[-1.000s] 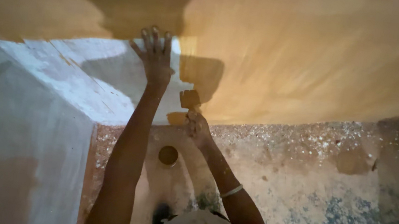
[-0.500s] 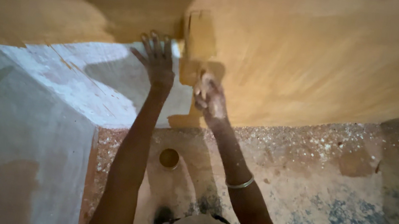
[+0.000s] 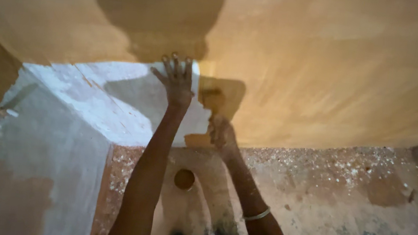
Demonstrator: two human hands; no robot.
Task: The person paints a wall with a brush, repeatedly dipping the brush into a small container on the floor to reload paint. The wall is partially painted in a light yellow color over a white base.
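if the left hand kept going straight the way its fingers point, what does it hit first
The left hand lies with fingers spread on the wall, pointing up. Straight on, it would first meet the yellow-coated wall area where the white patch ends.

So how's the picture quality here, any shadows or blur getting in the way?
Head view: warm yellow light, a large rounded shadow on the ochre wall; the right hand and its tool are motion-blurred and half in shade; the left hand is sharper against the white patch.
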